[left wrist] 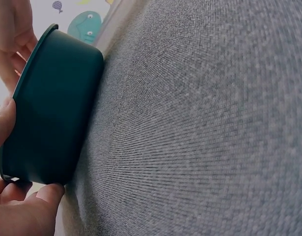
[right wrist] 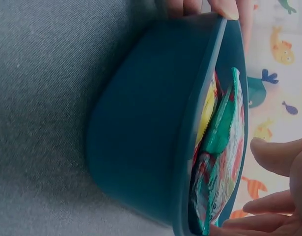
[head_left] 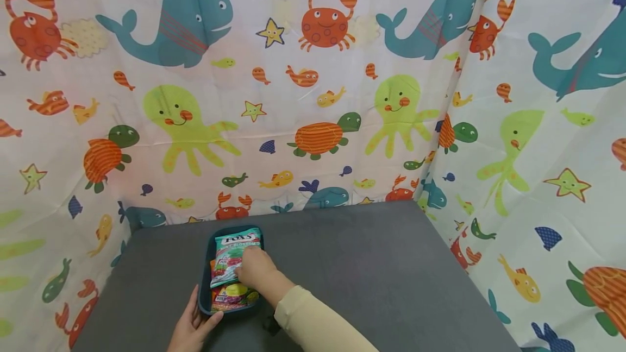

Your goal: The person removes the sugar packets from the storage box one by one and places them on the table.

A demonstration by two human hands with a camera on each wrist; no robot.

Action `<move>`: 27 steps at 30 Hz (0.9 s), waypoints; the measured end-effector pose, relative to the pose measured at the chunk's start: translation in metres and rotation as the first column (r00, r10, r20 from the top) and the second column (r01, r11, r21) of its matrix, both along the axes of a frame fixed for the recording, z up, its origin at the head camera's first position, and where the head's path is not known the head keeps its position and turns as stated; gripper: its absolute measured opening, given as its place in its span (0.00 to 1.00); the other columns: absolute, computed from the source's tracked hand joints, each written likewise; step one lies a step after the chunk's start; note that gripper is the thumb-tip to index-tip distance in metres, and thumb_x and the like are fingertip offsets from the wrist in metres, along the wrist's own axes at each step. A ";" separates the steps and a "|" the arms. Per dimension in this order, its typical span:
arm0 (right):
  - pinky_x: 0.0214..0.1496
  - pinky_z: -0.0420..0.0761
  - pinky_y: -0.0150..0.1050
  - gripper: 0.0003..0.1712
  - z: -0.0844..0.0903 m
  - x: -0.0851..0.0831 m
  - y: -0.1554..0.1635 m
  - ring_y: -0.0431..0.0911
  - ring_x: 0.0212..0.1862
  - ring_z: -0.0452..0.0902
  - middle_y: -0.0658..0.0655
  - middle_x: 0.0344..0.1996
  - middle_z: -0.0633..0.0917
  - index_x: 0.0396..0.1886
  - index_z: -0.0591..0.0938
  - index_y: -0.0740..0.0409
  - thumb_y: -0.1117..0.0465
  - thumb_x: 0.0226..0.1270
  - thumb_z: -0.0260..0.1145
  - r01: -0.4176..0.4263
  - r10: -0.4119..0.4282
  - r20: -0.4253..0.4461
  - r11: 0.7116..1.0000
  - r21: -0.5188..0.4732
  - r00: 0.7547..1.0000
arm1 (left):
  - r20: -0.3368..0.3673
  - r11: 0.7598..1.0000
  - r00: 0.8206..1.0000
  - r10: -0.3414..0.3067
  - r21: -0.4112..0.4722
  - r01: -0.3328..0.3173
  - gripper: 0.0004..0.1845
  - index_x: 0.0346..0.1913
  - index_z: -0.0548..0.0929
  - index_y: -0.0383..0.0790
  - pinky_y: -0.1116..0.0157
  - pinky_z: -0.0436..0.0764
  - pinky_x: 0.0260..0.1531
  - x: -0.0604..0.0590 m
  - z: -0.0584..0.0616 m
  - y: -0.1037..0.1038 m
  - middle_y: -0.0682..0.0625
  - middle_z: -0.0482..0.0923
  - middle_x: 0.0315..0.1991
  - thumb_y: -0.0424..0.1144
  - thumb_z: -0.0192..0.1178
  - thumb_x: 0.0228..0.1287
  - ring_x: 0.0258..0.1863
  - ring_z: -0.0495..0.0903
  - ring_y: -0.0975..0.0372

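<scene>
My right hand (head_left: pixel 255 270) lies over the middle of the green candy bag (head_left: pixel 233 257), hiding part of its print, and from the head view I cannot tell whether those fingers (right wrist: pixel 281 155) pinch the bag or only rest on it. My left hand (head_left: pixel 193 326) is cut off by the bottom edge, thumb hooked over the near rim of the teal tub (head_left: pixel 204 287) and gripping it. The tub sits in the lower left of the frame on the grey table (head_left: pixel 371 265), its long axis and the bag's both running from me toward the curtain (head_left: pixel 313 96), with more packets half buried under the bag.
</scene>
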State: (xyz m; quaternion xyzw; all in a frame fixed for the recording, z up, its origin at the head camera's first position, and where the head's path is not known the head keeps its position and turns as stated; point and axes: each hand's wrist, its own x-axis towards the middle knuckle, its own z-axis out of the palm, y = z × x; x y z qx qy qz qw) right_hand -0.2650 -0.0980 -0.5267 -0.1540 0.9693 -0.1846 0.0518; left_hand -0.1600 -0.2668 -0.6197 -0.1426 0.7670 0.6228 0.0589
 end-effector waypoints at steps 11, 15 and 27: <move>0.24 0.77 0.36 0.14 0.005 0.001 -0.011 0.43 0.26 0.76 0.55 0.31 0.83 0.33 0.85 0.61 0.53 0.66 0.72 0.143 -0.121 0.113 0.967 -0.213 0.986 | 0.000 1.000 1.000 -0.004 -0.008 0.004 0.65 0.81 0.27 0.45 0.55 0.75 0.66 -0.001 0.001 0.000 0.31 0.40 0.80 0.54 0.70 0.63 0.78 0.50 0.39; 0.28 0.80 0.38 0.15 0.005 -0.005 -0.012 0.46 0.29 0.78 0.59 0.36 0.84 0.34 0.86 0.64 0.54 0.65 0.73 0.198 -0.171 0.128 0.948 -0.248 0.977 | -0.003 1.000 1.000 -0.003 -0.008 0.003 0.64 0.81 0.27 0.45 0.54 0.74 0.66 -0.001 -0.001 0.000 0.31 0.40 0.80 0.54 0.70 0.63 0.78 0.49 0.39; 0.44 0.86 0.46 0.28 0.012 -0.015 -0.015 0.55 0.48 0.80 0.64 0.49 0.83 0.53 0.81 0.68 0.57 0.58 0.78 0.331 -0.251 0.265 0.886 -0.326 0.931 | 0.007 1.000 1.000 0.006 0.020 -0.006 0.65 0.81 0.27 0.47 0.48 0.74 0.66 -0.002 -0.004 -0.002 0.31 0.40 0.80 0.54 0.70 0.62 0.77 0.50 0.37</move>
